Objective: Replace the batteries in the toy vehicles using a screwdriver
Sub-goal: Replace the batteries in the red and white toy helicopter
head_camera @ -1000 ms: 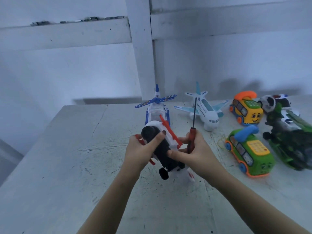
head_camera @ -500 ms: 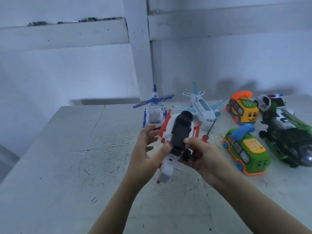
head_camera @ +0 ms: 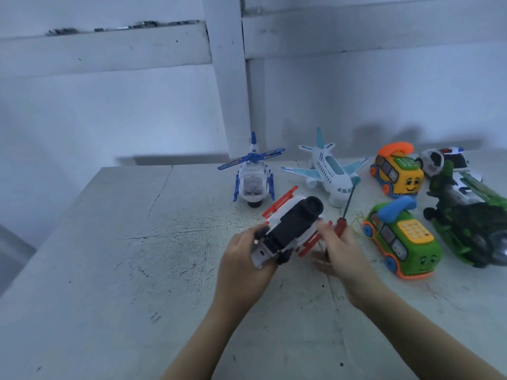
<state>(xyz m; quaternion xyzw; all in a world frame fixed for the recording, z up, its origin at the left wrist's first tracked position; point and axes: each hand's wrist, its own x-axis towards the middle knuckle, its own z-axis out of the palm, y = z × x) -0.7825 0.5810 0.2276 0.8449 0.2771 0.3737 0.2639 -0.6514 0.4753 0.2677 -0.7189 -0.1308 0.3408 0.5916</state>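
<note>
Left hand [head_camera: 241, 267]: gripping the near end of the upturned toy helicopter [head_camera: 290, 229] (glossy white plastic, red skids, black belly), over the table's [head_camera: 137, 242] middle.
Right hand [head_camera: 343, 256]: fingers curling round the red-handled screwdriver [head_camera: 343, 226] — thin shaft tilting toward the far edge.

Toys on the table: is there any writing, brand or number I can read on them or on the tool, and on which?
Nothing can be read here.
Green toy bus: keypad marks, too blurred.
Yellow toy bus: keypad marks, too blurred.
Blue helicopter: rotor-blade markings, too blurred.
White and red toy in the left hand: no legible label.
Screwdriver in the right hand: none visible.
</note>
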